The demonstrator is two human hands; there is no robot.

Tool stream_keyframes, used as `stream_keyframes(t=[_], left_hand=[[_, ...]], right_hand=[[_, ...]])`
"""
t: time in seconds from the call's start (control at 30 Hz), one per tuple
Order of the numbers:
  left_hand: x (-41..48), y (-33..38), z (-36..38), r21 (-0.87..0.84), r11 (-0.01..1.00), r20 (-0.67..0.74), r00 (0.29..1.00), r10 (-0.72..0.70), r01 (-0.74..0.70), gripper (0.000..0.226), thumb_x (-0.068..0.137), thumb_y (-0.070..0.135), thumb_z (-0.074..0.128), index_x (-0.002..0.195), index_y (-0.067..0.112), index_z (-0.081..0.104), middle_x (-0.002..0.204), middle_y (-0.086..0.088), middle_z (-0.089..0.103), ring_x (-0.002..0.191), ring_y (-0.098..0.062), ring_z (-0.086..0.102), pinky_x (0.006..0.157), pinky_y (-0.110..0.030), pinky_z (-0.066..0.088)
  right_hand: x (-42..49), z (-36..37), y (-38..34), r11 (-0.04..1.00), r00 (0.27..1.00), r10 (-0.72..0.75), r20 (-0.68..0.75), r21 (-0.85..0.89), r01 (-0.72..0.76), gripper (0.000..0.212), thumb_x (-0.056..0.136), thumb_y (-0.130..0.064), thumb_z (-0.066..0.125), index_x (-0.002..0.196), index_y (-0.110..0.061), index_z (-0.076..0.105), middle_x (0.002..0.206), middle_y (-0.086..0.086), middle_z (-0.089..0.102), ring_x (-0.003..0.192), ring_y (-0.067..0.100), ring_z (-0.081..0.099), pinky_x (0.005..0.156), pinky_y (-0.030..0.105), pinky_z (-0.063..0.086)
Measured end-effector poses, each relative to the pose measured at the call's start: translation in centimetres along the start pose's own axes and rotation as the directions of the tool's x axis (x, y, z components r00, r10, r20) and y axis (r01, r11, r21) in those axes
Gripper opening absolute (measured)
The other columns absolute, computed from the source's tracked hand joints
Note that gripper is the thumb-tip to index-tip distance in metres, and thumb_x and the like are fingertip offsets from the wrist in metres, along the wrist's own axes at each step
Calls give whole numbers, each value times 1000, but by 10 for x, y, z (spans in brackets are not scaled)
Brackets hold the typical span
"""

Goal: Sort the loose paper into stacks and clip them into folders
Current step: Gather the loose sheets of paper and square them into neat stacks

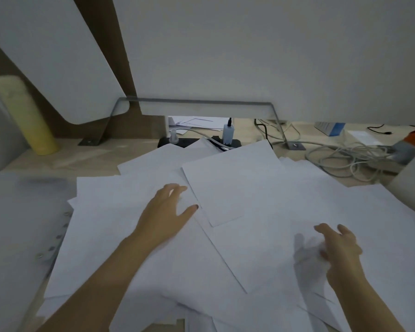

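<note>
Loose paper (225, 248) is seen spread in overlapping sheets across the counter (82, 159), right in front. The left hand (164, 212) is laid flat on the pile, fingers (175, 190) released and splayed, nothing gripped. The right hand (338, 250) is held just over the sheets, a shadow cast beneath it, its fingers loosely bent and blurred, nothing seen grasped. A clear folder (15, 224) with metal rings is lying at the left, its edge overlapped by paper. A yellow roll (27, 116) is stood behind it; cables (345, 159) are tangled far right.
</note>
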State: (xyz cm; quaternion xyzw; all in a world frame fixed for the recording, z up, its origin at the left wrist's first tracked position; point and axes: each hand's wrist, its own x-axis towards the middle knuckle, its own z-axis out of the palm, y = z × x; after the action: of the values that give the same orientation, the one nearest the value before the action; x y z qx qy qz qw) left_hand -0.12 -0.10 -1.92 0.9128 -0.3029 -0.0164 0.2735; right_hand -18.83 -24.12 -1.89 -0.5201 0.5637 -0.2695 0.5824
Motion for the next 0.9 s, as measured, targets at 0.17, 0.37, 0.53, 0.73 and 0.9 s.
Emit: stream_keyframes(t=[0.17,0.37,0.53,0.73,0.9], left_hand=[[70,18,22,13,997,101,992,79,-81,61,91,48,47,145,26,29,156,6,16,143,-13,16,112,-30,21],[141,17,35,116,993,197,980,-32,9,76,89,53,49,149,20,17,159,-4,7,146,-21,5,116,-37,12],[150,7,50,86,993,267,958,-102,82,96,77,61,59,149,17,13,154,-6,18,141,-24,21,112,-37,24],[154,-5,53,58,992,285,951,-123,111,112,65,73,62,149,20,10,154,-3,12,143,-23,15,116,-39,20],[146,0,52,83,996,238,970,-51,32,99,69,69,60,147,22,20,144,-2,26,136,-20,22,110,-34,26]], right_hand=[[10,-12,10,995,993,-63,95,78,55,59,86,-20,58,139,-12,35,143,11,34,118,31,45,98,41,38],[16,-10,12,927,985,-29,169,373,-37,13,90,-4,49,98,-14,46,101,6,50,89,16,52,70,27,48],[23,19,5,922,982,-51,182,387,-24,9,90,-4,46,95,-10,43,84,9,45,78,20,52,73,28,52],[22,50,-3,925,939,43,342,341,-167,34,87,-17,58,112,6,58,105,20,68,95,37,66,74,39,52],[23,81,-16,956,915,40,401,251,-152,37,84,-16,64,119,-5,58,108,16,68,94,34,65,71,37,54]])
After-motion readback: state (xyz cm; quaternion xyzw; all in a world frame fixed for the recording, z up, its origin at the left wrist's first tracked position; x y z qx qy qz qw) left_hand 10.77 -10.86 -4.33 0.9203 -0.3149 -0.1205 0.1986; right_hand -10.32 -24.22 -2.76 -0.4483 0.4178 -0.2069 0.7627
